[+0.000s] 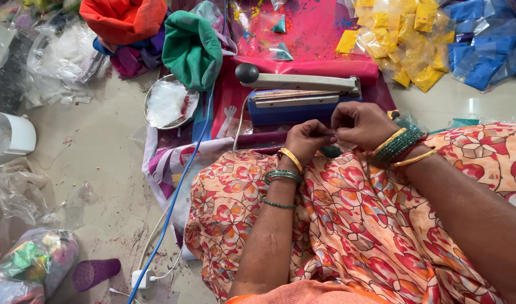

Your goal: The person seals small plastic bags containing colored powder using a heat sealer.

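**Hands pinch a small packet in front of the sealer**

A blue heat sealer (300, 98) sits on the floor beyond the knees, arm raised. Just before it, the right hand (362, 124) and left hand (308, 141) meet, fingertips pinched together on a small clear packet (330, 150) of teal powder over the lap. Yellow packets (401, 39) lie well beyond.

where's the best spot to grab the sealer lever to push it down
Grip the round black knob at the lever's free left end, coming from above. The hinge sits at the right end, so the knob gives most leverage, and its ball shape suits a palm.
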